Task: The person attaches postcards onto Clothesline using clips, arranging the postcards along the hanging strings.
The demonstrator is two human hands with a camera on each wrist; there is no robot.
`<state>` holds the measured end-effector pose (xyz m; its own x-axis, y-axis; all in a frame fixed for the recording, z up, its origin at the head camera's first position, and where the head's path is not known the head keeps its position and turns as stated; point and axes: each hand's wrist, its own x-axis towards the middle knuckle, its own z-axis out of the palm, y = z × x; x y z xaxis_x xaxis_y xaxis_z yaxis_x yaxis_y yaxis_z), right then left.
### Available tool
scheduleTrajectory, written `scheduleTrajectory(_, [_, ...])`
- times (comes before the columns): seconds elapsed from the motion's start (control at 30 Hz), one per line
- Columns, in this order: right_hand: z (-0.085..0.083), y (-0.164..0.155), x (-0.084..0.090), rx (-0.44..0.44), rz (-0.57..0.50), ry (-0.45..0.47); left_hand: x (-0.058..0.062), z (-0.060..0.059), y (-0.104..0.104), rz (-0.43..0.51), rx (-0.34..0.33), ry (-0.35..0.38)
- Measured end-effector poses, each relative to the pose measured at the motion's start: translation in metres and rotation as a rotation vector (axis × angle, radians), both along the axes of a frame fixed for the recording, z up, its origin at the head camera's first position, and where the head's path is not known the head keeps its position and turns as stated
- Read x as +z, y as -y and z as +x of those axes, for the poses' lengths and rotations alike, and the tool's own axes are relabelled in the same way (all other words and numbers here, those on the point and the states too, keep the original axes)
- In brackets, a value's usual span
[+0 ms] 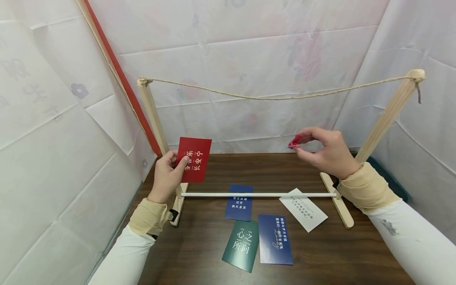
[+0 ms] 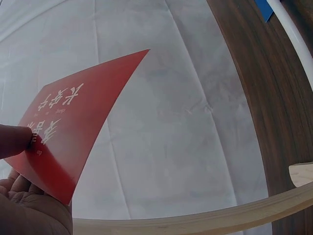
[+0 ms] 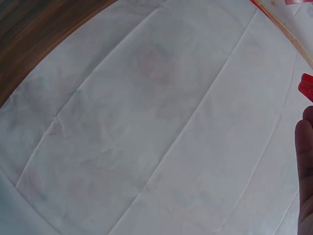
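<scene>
My left hand [image 1: 166, 174] pinches a red card [image 1: 198, 158] with white characters, thumb on its printed face, beside the left post of a wooden frame. In the left wrist view the same red card [image 2: 83, 122] tilts upward, with the thumb [image 2: 14, 141] across its lettering. On the right, my right hand [image 1: 329, 152] pinches a small red clothespin [image 1: 294, 142] between thumb and fingertips, below the rope [image 1: 263, 97]. Only the edge of that clothespin [image 3: 306, 87] shows in the right wrist view. The rope sags between the two posts and carries nothing.
Cards lie on the dark wooden table [image 1: 199, 253]: a blue one [image 1: 244, 213], a green one [image 1: 242, 247], another blue one [image 1: 275, 241] and a white one [image 1: 304, 209]. A white rod [image 1: 267, 194] joins the frame's feet. Behind the right post [image 1: 388, 113] sits a dark green container [image 1: 388, 180].
</scene>
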<state>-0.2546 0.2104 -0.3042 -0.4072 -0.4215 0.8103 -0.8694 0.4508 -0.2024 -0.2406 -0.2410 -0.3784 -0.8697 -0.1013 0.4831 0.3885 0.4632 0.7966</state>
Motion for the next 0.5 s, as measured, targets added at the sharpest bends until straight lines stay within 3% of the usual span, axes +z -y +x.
scheduleTrajectory(0.5, [0.0, 0.023, 0.004, 0.059, 0.044, -0.012, 0.01, -0.002, 0.001, 0.038, -0.023, -0.025])
